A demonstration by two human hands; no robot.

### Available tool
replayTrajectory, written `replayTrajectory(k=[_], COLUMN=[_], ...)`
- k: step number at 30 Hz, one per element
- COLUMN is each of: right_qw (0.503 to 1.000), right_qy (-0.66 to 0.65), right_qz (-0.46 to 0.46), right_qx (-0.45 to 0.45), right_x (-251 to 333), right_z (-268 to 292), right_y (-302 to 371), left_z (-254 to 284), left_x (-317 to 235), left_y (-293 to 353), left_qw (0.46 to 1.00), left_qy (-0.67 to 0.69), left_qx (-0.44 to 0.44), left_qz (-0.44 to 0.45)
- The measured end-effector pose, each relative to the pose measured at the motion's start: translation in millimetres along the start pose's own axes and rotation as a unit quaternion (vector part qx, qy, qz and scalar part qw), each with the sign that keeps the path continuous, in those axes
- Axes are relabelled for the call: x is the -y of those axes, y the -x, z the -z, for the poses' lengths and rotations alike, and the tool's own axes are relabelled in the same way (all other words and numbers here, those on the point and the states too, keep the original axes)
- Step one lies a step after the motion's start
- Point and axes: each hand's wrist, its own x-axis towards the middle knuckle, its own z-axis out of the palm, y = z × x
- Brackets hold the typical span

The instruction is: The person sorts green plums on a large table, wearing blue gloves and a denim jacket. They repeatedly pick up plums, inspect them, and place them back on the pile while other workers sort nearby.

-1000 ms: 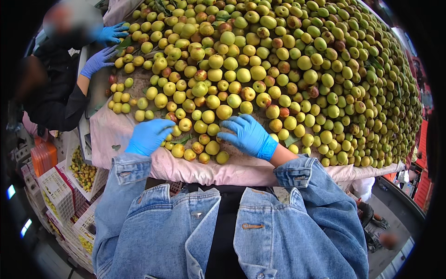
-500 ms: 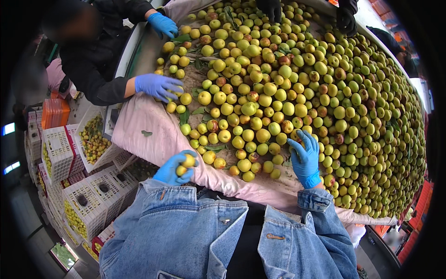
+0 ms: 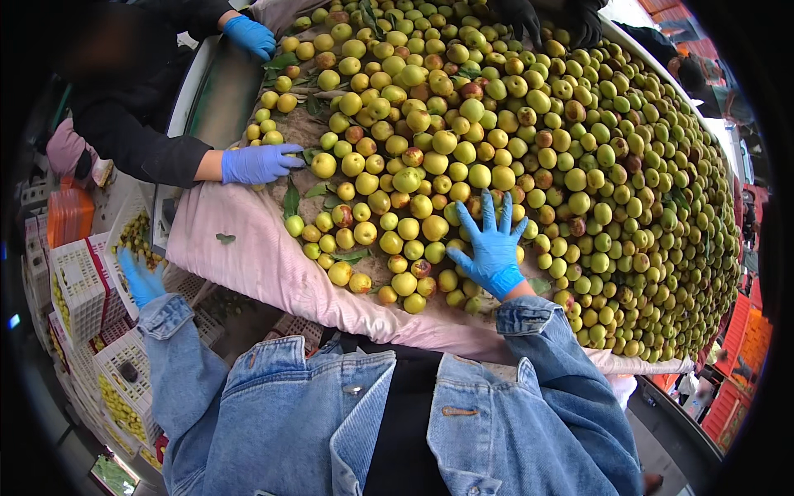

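A broad heap of yellow-green jujubes point(image 3: 579, 178), several with reddish-brown patches, covers the cloth-lined table in front of me. My right hand point(image 3: 490, 252), in a blue glove, lies on the jujubes near the table's front edge. Its fingers are spread and hold nothing. My left hand point(image 3: 142, 277), gloved in blue too, reaches out to the left over a white crate point(image 3: 124, 217) that has jujubes in it. The fingers there are stretched out, and I see no fruit in them.
Pink cloth point(image 3: 240, 240) drapes the table's edge. A co-worker's purple-gloved hand point(image 3: 256, 164) and blue-gloved hand point(image 3: 250, 37) are at the table's left end; black-gloved hands point(image 3: 517, 18) are at the far side. White crates point(image 3: 83, 277) stand stacked at left, with orange crates point(image 3: 70, 217) behind.
My left hand has swung left from the table edge to the crate, and the two jujubes it held are gone from it. My right hand has spread flat on the fruit.
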Motion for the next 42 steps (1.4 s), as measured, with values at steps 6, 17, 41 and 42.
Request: replayTrajectory(k=[6,17,41,42], right_qw=[0.987,0.995,0.987,0.986], right_qy=[-0.082,-0.090,-0.111,-0.123], right_qz=[0.129,-0.013,0.027,0.026], right_qx=[-0.060,-0.045,-0.112,-0.107], right_x=[53.1,-39.5,-11.4,-14.2], right_z=[-17.5,-12.0,-20.5,-18.2], right_y=[-65.8,-10.3,-80.6,-76.0], left_z=[-189.0,-300.2,-429.1,-410.1], left_x=[-9.4,62.8,-11.1,-16.6], left_y=[121.4,221.9,171.2,179.7], left_qw=[0.925,0.464,0.591,0.573], left_qy=[-0.115,-0.501,-0.324,-0.391], left_qx=[0.340,0.552,0.599,0.595], left_qz=[-0.121,-0.478,-0.432,-0.406])
